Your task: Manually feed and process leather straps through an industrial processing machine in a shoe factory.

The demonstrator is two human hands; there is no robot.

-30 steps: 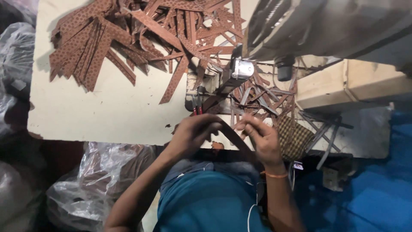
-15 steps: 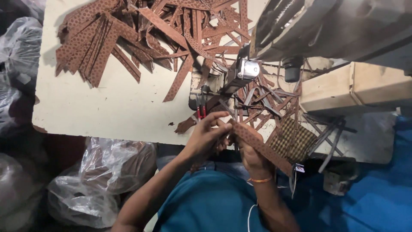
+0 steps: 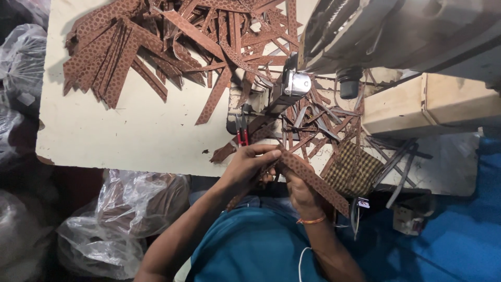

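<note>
My left hand (image 3: 249, 166) and my right hand (image 3: 296, 184) meet at the table's near edge, both gripping one brown patterned strip (image 3: 319, 183) that slants down to the right past my right wrist. The fingers of both hands pinch its upper end. Just beyond them sits the sewing machine's head (image 3: 290, 86) with its metal needle area. A red-handled pair of snips (image 3: 241, 131) lies on the table close to my left fingers. An orange band circles my right wrist.
A large heap of brown patterned strips (image 3: 156, 47) covers the cream table (image 3: 130, 136) at the back. More strips and a checked cloth (image 3: 357, 169) lie right of my hands. Clear plastic bags (image 3: 130, 209) sit on the floor at left. A wooden block (image 3: 417, 104) lies at right.
My hands have drawn together on the strip, and it now slants down to the right past my right wrist. The view has shifted slightly.
</note>
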